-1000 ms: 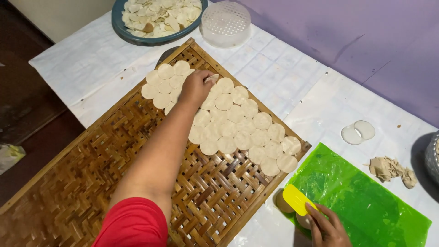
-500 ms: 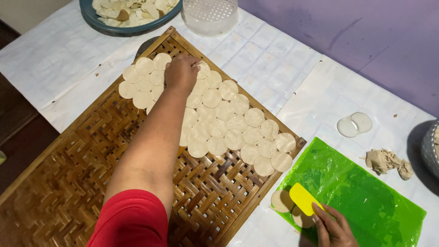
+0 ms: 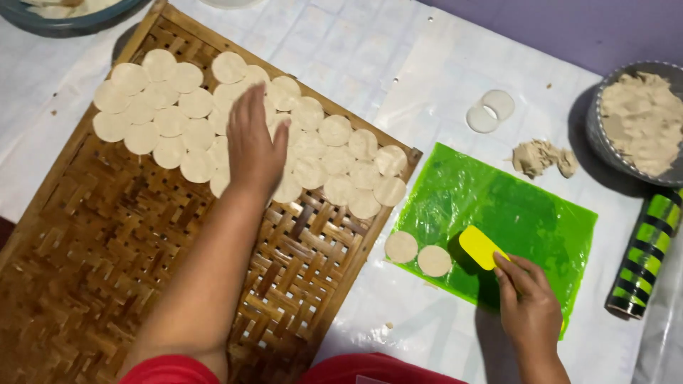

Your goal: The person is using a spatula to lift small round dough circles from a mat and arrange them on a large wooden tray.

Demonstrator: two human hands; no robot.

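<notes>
Left hand (image 3: 255,146) — flat, fingers spread, palm down on dough discs (image 3: 313,142) laid overlapping across woven bamboo tray (image 3: 107,270); nothing gripped. Right hand (image 3: 528,307) — fingers closed on yellow scraper (image 3: 481,247), over green plastic sheet (image 3: 512,213); two cut discs (image 3: 418,254) at sheet's left edge, just beside scraper.

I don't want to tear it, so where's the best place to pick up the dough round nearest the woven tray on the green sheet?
Take that dough round by its left rim, which overhangs the green sheet toward the woven tray. It lies flat and thin, so slide fingertips under from that side rather than pinching from above; the neighbouring round crowds its right.
</notes>
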